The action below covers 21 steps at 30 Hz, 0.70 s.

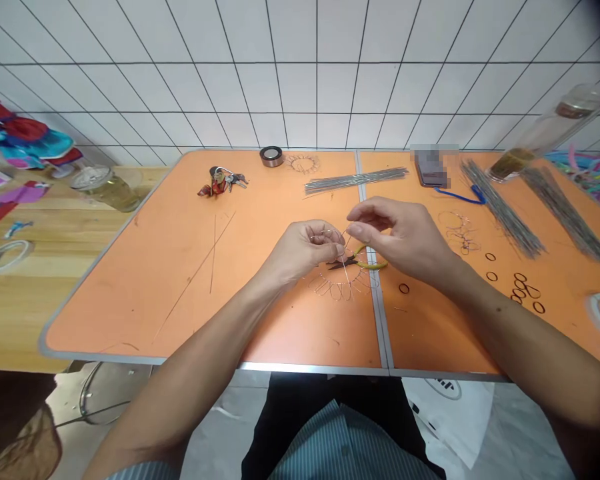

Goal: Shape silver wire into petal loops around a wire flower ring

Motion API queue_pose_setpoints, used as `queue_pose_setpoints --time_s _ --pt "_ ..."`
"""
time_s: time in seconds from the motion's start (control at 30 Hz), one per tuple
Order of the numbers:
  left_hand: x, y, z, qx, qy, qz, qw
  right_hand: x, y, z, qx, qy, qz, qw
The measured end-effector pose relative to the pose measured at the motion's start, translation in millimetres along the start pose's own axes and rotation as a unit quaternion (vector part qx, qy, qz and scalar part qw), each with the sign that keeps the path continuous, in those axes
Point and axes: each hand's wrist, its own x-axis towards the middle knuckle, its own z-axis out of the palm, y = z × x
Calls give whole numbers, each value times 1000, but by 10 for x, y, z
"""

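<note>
Down below the near edge, one white bag lies on the floor, its dark print too small to read. On the orange surface, one looped wire piece lies beneath the hands, and one pair of yellow-handled pliers rests over it. Just above, the left hand has its fingers pinched on one thin bent wire. The right hand is close beside it, thumb and forefinger curled toward each other; whether wire is caught between them, I cannot tell.

To the right are three separate black rings and a group of more, some overlapping, so its count is unclear. Behind them sits one tangle of looped wire. Two loose straight wires cross at the left.

Farther back, three bundles of straight wire are laid out: one crosswise, two slanting at the right. One bunch of keys, one black tape roll, another looped wire piece and one phone, partly blurred out, are near the wall. One clear container at right holds brown matter at its bottom; one lidded jar at left holds yellowish liquid.
</note>
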Motion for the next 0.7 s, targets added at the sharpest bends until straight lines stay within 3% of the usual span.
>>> queue_pose_setpoints --time_s 0.33,0.5,0.7 --pt "-3 15 89 5 15 18 1000 9 -25 133 79 -31 114 990" --pt "22 -22 40 -24 19 11 999 0 1 108 78 -39 96 992" --pt "69 -65 8 -49 70 2 996 -112 107 196 73 -61 102 990"
